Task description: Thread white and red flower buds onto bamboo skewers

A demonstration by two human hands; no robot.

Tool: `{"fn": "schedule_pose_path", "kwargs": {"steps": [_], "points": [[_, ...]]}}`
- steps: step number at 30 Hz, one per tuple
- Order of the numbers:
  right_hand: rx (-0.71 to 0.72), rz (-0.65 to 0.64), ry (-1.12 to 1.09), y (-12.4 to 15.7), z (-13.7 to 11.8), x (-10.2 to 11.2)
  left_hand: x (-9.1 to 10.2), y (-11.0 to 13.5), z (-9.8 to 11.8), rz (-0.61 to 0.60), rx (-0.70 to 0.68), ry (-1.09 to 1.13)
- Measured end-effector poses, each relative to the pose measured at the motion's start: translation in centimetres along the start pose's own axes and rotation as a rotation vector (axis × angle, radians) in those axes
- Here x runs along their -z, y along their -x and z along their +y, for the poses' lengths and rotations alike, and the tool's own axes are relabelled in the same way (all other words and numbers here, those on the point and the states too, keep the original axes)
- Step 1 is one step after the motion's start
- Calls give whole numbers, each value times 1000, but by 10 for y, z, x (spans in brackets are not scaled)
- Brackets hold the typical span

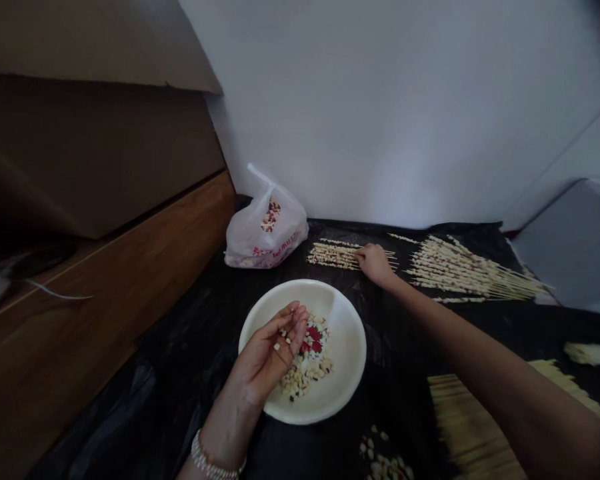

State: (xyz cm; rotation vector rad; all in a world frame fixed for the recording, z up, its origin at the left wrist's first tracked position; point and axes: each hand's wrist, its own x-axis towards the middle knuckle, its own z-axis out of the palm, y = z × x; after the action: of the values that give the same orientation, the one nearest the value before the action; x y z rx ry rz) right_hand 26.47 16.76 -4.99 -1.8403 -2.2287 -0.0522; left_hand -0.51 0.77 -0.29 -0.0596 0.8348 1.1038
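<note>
My left hand (pixel 275 347) is cupped palm up over a white bowl (pixel 353 373), a few small cream-coloured pieces (pixel 277 346) lying in its curled fingers. More such pieces (pixel 305 377), some with dark red bits, lie in the bowl, where a red flower print shows at the bottom. My right hand (pixel 376 263) reaches forward, its fingers closed on a skewer at the stick end of a row of threaded skewers (pixel 333 255). The hand partly hides that skewer. A larger fanned pile of threaded skewers (pixel 450 270) lies to its right.
A white plastic bag (pixel 265 233) stands behind the bowl. Bare sticks (pixel 473 417) lie at the lower right, partly under my forearm. Loose pieces (pixel 387 463) rest on the black plastic sheet (pixel 190 347). A wooden board (pixel 180 240) borders the left; a pale wall (pixel 380 113) rises behind.
</note>
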Motion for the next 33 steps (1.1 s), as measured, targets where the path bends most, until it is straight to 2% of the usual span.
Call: {"fn": "schedule_pose_path", "kwargs": {"steps": [4,8,12,16,19,23,25,27,33], "points": [[-7,58,-52,14,-5,15,1,-1,0,-8,-5,-6],[84,67,-168,50,-15,42,-1,2,0,-17,-5,-17],[168,39,-274,104,-18,73,-2,5,-2,-23,-32,-26],[233,-46,-296,174,-5,95,-5,8,-5,0,-52,-30],[214,-117,-161,229,12,92,-5,8,-4,14,-61,-17],[215,-165,43,277,27,66,-1,4,-3,-11,-44,2],[176,-136,108,284,26,55,1,1,-2,-32,-50,17],[206,-90,159,284,23,51,1,0,-2,-46,-65,43],[295,44,237,275,22,55,-5,8,1,22,3,153]]}}
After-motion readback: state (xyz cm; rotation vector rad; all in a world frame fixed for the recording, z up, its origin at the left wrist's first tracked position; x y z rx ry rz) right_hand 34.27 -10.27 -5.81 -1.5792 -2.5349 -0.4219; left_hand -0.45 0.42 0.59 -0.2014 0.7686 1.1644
